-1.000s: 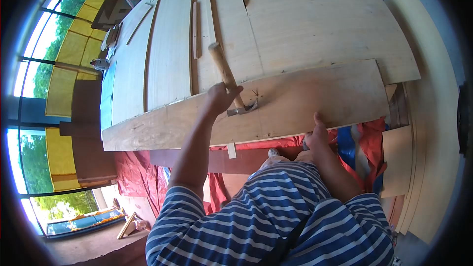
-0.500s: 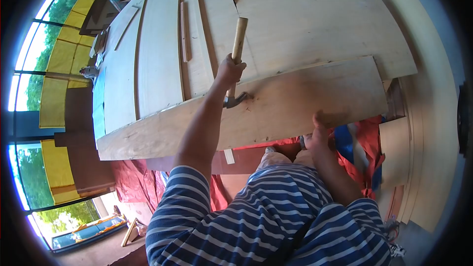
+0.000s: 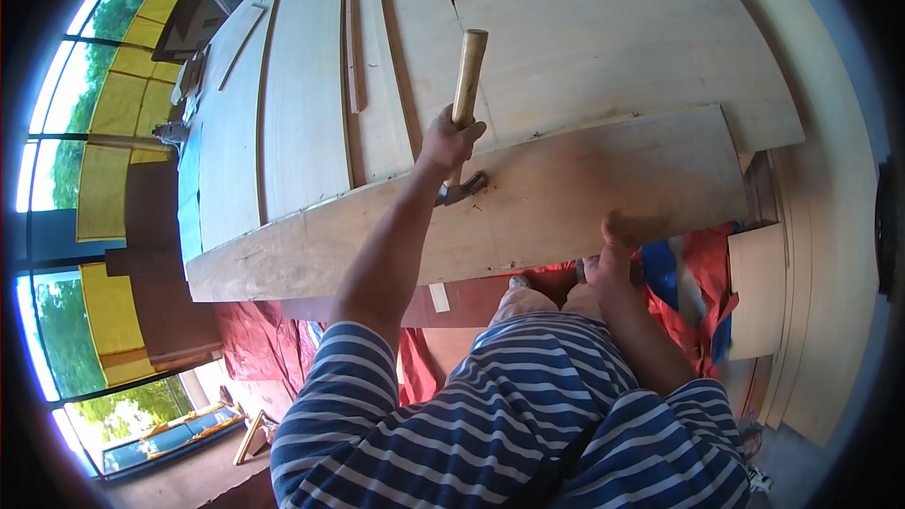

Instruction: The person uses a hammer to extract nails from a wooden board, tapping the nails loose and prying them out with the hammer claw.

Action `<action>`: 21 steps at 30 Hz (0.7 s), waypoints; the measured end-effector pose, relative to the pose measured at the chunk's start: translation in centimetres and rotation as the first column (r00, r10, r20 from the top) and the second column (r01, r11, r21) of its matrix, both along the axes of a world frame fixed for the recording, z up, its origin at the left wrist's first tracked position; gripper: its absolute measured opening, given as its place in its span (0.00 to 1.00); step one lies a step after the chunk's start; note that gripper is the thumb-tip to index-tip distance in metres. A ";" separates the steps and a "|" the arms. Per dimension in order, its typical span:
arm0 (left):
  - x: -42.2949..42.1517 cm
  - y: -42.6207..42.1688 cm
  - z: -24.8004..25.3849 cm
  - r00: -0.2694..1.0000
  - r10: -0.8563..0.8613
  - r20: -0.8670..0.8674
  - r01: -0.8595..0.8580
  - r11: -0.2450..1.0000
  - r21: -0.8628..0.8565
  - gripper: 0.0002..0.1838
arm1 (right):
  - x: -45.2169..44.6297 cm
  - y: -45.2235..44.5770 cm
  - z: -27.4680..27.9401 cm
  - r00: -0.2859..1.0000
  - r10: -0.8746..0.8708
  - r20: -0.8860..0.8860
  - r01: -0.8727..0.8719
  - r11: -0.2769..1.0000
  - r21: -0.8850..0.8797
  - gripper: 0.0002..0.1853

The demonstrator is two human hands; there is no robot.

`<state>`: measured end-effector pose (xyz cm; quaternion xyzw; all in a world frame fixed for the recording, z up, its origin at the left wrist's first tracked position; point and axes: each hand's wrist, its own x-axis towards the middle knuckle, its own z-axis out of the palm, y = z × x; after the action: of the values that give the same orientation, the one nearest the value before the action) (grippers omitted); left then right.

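Observation:
My left hand (image 3: 449,141) is closed around the wooden handle of a claw hammer (image 3: 468,75). The handle points up and away from me, while the dark metal head is down at the face of a long plywood strip (image 3: 377,240). Small dark marks show on the wood close to the head; whether a nail is among them I cannot tell. At the strip's near edge, my right hand (image 3: 611,259) grips it with the thumb on top. The other fingers are mostly hidden under the edge.
Behind the strip lies a large stack of plywood sheets (image 3: 613,28) with narrow wood battens (image 3: 353,55) on it. More panels (image 3: 801,320) lean at the right. Red sheeting (image 3: 269,339) hangs below. Windows with yellow curtains (image 3: 106,198) line the left.
The hammer and my left hand have shifted slightly right, and the handle tilts a little more toward the camera. My right hand keeps its place on the edge.

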<state>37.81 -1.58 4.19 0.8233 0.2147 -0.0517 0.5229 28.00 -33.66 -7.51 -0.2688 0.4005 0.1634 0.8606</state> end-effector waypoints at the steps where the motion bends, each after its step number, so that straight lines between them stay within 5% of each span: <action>1: -0.7 -0.5 0.4 1.000 -0.001 0.024 -0.002 0.995 0.102 0.18 | -0.1 0.2 -0.2 1.000 -0.003 0.001 0.003 1.000 -0.012 0.24; 4: -3.8 -4.9 1.9 1.000 -0.024 -0.011 0.026 0.990 0.140 0.14 | 0.0 0.1 -0.7 0.999 0.024 0.048 -0.025 1.000 0.004 0.24; 6: -6.1 -6.9 -0.4 0.921 -0.369 0.120 0.241 0.786 0.569 0.11 | 0.0 -0.1 -0.9 0.997 0.046 0.068 -0.047 0.999 0.012 0.24; 9: -7.8 -8.0 -1.3 0.825 -0.473 0.310 0.235 0.786 0.572 0.11 | 0.3 0.0 -0.7 0.997 0.051 0.055 -0.052 0.998 0.022 0.24; 12: -5.8 -5.0 3.4 0.999 -0.008 0.033 0.006 0.998 0.069 0.08 | 0.2 -0.1 0.7 0.998 0.059 0.020 -0.060 0.997 0.052 0.25; 15: -3.4 1.4 0.2 0.986 0.097 0.134 -0.054 0.955 -0.291 0.08 | 0.7 -0.1 0.9 0.998 0.054 0.018 -0.055 0.998 0.042 0.25; 19: -1.9 0.6 0.5 0.996 -0.044 0.074 0.062 0.962 -0.264 0.10 | 0.4 0.0 0.1 0.999 0.037 -0.002 -0.037 0.999 0.001 0.25; 21: -1.9 -2.4 0.0 0.979 -0.179 0.100 0.171 0.982 0.083 0.12 | 0.4 0.2 0.8 0.999 0.041 -0.005 -0.041 0.999 -0.009 0.26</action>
<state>35.89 -4.00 4.23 0.8594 0.1151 -0.0453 0.4961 28.36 -33.46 -6.68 -0.2806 0.3978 0.1796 0.8548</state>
